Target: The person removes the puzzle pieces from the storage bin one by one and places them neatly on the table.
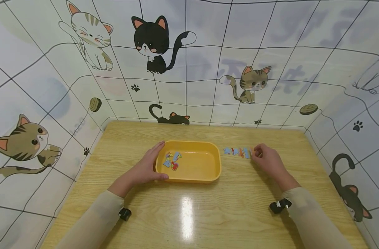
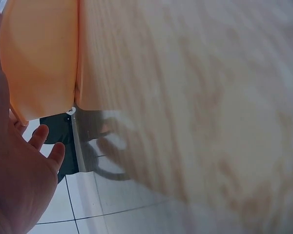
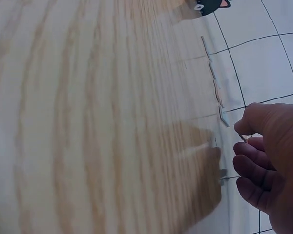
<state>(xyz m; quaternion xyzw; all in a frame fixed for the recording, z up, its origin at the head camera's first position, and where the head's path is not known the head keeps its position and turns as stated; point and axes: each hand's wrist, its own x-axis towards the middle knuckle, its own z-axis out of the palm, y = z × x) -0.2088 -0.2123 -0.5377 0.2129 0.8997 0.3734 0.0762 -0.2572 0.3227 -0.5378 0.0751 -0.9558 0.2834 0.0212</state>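
Note:
My left hand (image 1: 145, 168) grips the left end of a yellow plastic tray (image 1: 200, 165), thumb at the near rim and fingers at the far corner. Several small jigsaw puzzle pieces (image 1: 176, 156), blue, red and yellow, lie in the tray's left part. Right of the tray, several more puzzle pieces (image 1: 241, 152) form a row on the table. At the row's right end my right hand (image 1: 269, 161) pinches a small puzzle piece (image 3: 242, 137) between thumb and index finger. The fingers mostly hide its picture.
The light wooden table (image 1: 164, 214) carries the tray and pieces. Cat-patterned white sheeting (image 1: 205, 93) stands behind it and on both sides. Dark wrist devices (image 1: 279, 205) sit at both sleeve cuffs.

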